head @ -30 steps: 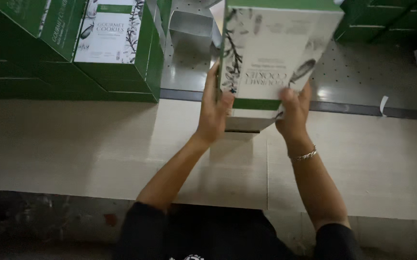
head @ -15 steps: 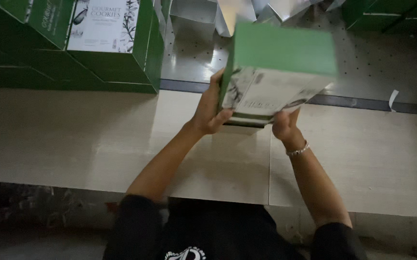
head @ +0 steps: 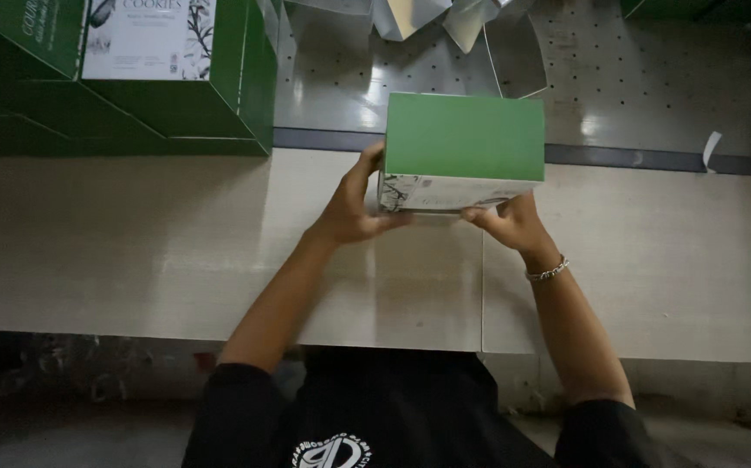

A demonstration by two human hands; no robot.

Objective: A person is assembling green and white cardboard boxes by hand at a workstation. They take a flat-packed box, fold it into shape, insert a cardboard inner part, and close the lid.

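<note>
A green cardboard box (head: 465, 139) with a white printed side facing me is held above the pale worktop (head: 133, 243). Its plain green face points up. My left hand (head: 354, 204) grips the box's left lower corner, thumb under the white side. My right hand (head: 510, 221), with a thin bracelet at the wrist, holds the box's lower right edge from beneath. Both arms reach forward from my dark shirt.
A stack of green boxes with white printed panels (head: 146, 39) stands at the back left. Behind the held box lies a grey perforated metal surface (head: 653, 87) with folded silvery pieces (head: 427, 17) at the top. A dark strip (head: 653, 160) divides metal from worktop.
The box has tipped from upright, with its white printed front facing me, to lying with its plain green face up. Both hands have shifted lower along its near edge.
</note>
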